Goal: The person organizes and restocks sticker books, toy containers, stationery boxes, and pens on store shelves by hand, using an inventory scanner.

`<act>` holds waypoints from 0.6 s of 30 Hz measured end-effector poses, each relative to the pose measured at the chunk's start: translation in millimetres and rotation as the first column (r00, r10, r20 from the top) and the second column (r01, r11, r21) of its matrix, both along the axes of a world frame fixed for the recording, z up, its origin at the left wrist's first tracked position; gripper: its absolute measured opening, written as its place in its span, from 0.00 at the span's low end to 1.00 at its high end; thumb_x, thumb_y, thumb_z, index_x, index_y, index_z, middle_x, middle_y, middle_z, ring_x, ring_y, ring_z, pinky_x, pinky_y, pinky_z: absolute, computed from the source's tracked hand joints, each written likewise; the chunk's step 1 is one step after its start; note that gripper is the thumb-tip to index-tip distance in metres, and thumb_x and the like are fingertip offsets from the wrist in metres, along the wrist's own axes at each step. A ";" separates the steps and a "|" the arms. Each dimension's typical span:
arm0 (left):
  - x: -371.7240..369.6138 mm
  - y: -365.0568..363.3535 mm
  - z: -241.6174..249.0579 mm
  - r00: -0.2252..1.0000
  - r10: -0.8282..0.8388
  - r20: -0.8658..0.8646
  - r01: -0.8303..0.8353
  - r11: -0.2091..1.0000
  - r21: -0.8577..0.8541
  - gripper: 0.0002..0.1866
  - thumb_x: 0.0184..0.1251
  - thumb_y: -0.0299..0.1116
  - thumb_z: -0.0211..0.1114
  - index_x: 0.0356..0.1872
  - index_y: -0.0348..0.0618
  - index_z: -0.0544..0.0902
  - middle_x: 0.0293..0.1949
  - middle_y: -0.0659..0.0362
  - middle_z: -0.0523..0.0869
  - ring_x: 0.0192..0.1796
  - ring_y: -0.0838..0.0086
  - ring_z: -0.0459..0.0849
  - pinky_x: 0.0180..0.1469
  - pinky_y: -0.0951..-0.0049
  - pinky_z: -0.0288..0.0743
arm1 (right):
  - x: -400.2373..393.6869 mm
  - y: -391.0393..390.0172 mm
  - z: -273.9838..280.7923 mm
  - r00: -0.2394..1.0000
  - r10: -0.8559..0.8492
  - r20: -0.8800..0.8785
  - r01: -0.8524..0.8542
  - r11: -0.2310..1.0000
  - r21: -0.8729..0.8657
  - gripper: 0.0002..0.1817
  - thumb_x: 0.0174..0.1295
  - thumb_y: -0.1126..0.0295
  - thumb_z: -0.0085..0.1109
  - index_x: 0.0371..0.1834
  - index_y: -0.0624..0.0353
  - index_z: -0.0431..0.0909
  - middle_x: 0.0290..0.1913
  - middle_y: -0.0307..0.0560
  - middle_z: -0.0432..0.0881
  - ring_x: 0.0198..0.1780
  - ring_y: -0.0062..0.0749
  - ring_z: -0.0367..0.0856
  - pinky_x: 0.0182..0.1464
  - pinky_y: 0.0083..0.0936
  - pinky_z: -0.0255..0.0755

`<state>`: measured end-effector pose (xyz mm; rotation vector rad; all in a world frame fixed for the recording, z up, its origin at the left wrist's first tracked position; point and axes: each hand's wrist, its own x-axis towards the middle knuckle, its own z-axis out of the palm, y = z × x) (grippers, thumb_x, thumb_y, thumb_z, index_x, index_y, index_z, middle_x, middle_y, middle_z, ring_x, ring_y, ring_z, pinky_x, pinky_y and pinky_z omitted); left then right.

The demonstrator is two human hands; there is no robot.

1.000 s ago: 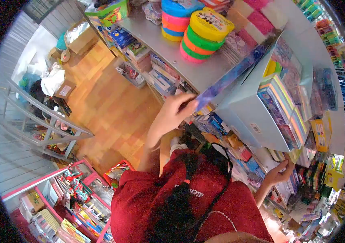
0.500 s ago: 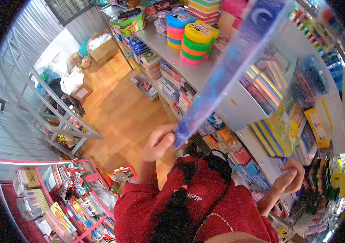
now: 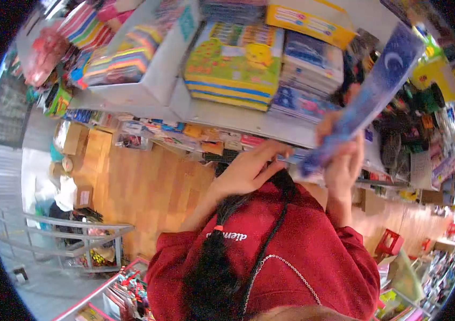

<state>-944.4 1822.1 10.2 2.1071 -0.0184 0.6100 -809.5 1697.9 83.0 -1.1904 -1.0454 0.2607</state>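
Observation:
My right hand (image 3: 343,160) grips the lower part of a long, narrow blue-purple item (image 3: 380,80) with a white crescent moon near its far end. It tilts up to the right over the shelf edge; motion blur hides whether it is a box or a thin book. My left hand (image 3: 251,168) is just left of its near end, apart from it, fingers spread and holding nothing. Beyond my hands lie a stack of dark blue books (image 3: 313,59) and a stack of yellow-green picture-covered books (image 3: 235,64).
A grey shelf top (image 3: 222,115) runs across in front of me, with a white bin (image 3: 166,69) of striped packets on it. A yellow box (image 3: 310,21) lies behind the books. Metal railings (image 3: 86,235) stand at left above the wooden floor (image 3: 152,187).
The view has swung right toward the book stacks. The blue-purple item has passed from my left hand to my right. My left hand has let go and lies beside its near end.

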 end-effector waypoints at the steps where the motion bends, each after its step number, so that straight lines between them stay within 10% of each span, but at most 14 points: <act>1: 13.8 -5.5 2.7 0.997 0.045 0.057 -0.050 0.995 0.084 0.12 0.65 0.31 0.57 0.48 0.42 0.76 0.39 0.52 0.79 0.43 0.55 0.79 0.45 0.62 0.74 | 14.9 -16.3 -1.4 0.994 -0.091 0.053 0.090 0.996 0.023 0.34 0.69 0.46 0.41 0.64 0.67 0.59 0.40 0.43 0.74 0.37 0.24 0.72 0.40 0.21 0.67; 6: 52.3 -17.1 9.6 0.988 0.015 0.154 -0.051 0.972 0.228 0.13 0.56 0.23 0.63 0.44 0.45 0.81 0.41 0.55 0.80 0.44 0.61 0.80 0.45 0.65 0.75 | 67.2 -64.2 14.3 0.833 -0.464 0.302 0.540 0.800 -0.260 0.16 0.68 0.65 0.49 0.56 0.59 0.70 0.38 0.44 0.81 0.34 0.33 0.78 0.36 0.26 0.71; 10: 69.8 -31.4 10.8 0.974 0.026 0.227 -0.090 0.958 0.274 0.11 0.56 0.23 0.62 0.40 0.45 0.82 0.38 0.57 0.80 0.40 0.62 0.80 0.42 0.66 0.76 | 109.7 -49.1 -6.0 0.771 -0.226 0.595 0.585 0.619 -0.524 0.09 0.67 0.66 0.47 0.48 0.51 0.72 0.38 0.58 0.81 0.40 0.56 0.80 0.38 0.43 0.71; 18: 66.9 -29.5 9.2 0.979 0.059 0.195 -0.112 0.955 0.276 0.10 0.56 0.23 0.61 0.39 0.45 0.82 0.38 0.57 0.80 0.39 0.62 0.80 0.42 0.66 0.75 | 130.2 -2.7 -21.9 0.658 0.032 0.752 0.553 0.657 -0.512 0.12 0.68 0.59 0.44 0.44 0.53 0.72 0.35 0.58 0.81 0.39 0.56 0.80 0.40 0.48 0.72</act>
